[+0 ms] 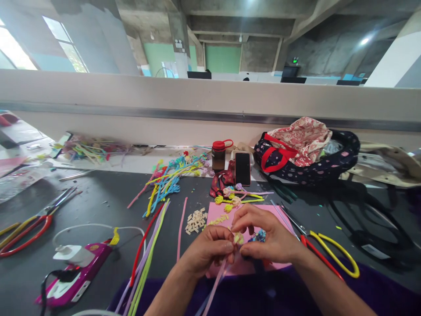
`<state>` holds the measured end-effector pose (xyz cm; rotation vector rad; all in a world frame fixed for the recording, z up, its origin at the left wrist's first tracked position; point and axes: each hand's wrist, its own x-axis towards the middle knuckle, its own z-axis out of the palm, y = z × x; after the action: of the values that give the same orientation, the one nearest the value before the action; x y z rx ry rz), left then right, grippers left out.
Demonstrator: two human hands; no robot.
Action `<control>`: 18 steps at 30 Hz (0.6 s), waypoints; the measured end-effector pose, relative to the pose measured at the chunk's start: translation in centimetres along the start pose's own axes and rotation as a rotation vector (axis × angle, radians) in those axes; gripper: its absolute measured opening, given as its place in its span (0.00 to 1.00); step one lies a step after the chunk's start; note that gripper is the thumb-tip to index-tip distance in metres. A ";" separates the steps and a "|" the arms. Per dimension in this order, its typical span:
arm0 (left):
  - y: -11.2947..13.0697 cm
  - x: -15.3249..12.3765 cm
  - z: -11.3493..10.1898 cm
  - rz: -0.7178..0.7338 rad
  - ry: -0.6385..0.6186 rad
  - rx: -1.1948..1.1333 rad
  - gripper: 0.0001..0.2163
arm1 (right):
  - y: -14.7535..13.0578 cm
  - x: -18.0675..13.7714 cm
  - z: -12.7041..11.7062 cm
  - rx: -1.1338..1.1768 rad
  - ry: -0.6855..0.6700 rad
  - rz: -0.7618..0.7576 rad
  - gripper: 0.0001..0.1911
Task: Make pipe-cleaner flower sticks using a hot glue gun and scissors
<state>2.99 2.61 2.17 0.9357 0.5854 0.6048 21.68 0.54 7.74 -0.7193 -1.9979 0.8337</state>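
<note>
My left hand (208, 246) is closed in a pinch on a small pale-yellow flower (238, 238) with a pale pink pipe-cleaner stem (215, 287) trailing down toward me. On the flower's other side, my right hand (271, 232) curls its thumb and forefinger around the petals. Both hands are above a pink sheet (215, 210). Blue and dark small pieces (259, 236) lie on the sheet, partly hidden by my right hand. Short yellow pieces (219, 219) lie near my left hand. A pile of short cream pieces (196, 220) sits just left of the sheet.
Red-and-yellow-handled scissors (329, 252) lie at right, another pair (36, 224) at far left. Long pipe cleaners (148, 250) lie left of my arms, beside a magenta power strip (77, 274). Finished flowers (177, 171), a bottle (219, 156), a phone (242, 169) and a bag (305, 151) stand behind.
</note>
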 end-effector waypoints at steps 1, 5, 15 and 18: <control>0.0 0.0 -0.1 -0.001 0.006 -0.002 0.12 | 0.0 0.0 0.0 0.000 0.000 -0.001 0.14; -0.2 0.1 -0.3 -0.001 0.024 0.004 0.12 | 0.1 0.0 0.1 0.006 0.001 -0.001 0.13; 0.4 -0.1 0.0 0.055 0.078 -0.028 0.12 | -0.1 -0.4 -0.8 0.013 0.096 0.081 0.24; 0.6 -0.3 -0.2 0.101 0.072 -0.090 0.12 | -0.2 -0.5 -1.2 0.052 0.153 0.099 0.19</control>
<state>2.51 2.77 2.69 0.8652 0.5736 0.7518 22.88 0.45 8.15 -0.8329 -1.8109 0.8589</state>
